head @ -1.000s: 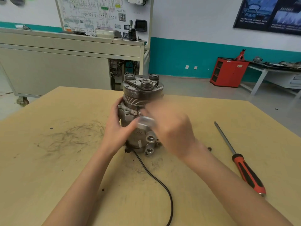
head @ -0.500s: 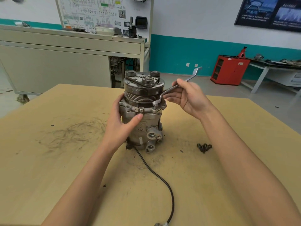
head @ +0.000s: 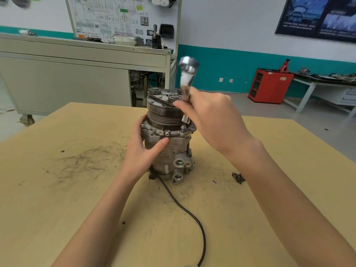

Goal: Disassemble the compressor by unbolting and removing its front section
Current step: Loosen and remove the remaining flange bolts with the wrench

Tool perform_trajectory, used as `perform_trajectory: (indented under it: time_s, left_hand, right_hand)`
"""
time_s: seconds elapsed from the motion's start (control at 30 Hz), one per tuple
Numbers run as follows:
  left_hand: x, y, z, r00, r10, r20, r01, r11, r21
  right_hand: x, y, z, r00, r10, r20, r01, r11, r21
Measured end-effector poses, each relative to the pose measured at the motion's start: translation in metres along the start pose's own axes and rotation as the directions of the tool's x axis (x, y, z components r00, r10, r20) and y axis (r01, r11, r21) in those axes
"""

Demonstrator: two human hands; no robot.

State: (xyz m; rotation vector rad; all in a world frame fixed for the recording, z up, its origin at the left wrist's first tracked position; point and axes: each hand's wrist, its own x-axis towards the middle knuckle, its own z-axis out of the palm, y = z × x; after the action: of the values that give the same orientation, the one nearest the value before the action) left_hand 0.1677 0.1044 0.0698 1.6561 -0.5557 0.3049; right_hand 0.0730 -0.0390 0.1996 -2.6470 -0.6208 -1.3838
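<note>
On the table [head: 57, 209], beyond the black cable [head: 185, 209] and loose bolts [head: 238, 177], the compressor [head: 167, 143] stands upright mid-table, the left hand [head: 142, 153] curled round its body. The right hand [head: 210, 116], closed on the wrench [head: 187, 74], has swung it from slanted to upright above 1 flange bolt [head: 183, 127], likely resetting for another turn. Table edges lie well off, leaving swing room.

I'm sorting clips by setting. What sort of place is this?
Probably an automotive training workshop: a wiring-diagram board at the back, a red metal cabinet to its right, and a compressor standing on the wooden table.
</note>
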Motion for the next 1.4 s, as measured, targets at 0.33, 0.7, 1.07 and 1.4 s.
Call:
perform_trajectory:
  time_s: [0.33, 0.7, 1.07, 1.4]
  left_hand:
    - [0.005, -0.001, 0.003, 0.999, 0.046, -0.026, -0.045, 0.998, 0.046]
    - [0.000, -0.002, 0.000, 1.000, 0.004, -0.013, -0.004, 1.000, -0.020]
    - [0.000, -0.002, 0.001, 1.000, -0.005, -0.012, 0.005, 0.999, -0.039]
    - [0.000, -0.001, 0.000, 1.000, -0.007, -0.005, 0.007, 0.999, -0.033]
  right_hand:
    - [-0.007, -0.047, 0.018, 0.981, -0.046, 0.190, 0.135, 0.863, -0.488]
    - [-0.055, 0.029, 0.010, 0.959, 0.280, 0.031, -0.228, 0.706, 0.670]
    - [-0.033, 0.070, 0.057, 0.566, 0.479, 0.671, -0.385, -0.566, 0.729]
    - [-0.016, 0.042, 0.008, 0.864, 0.498, -0.082, -0.319, 0.664, 0.676]
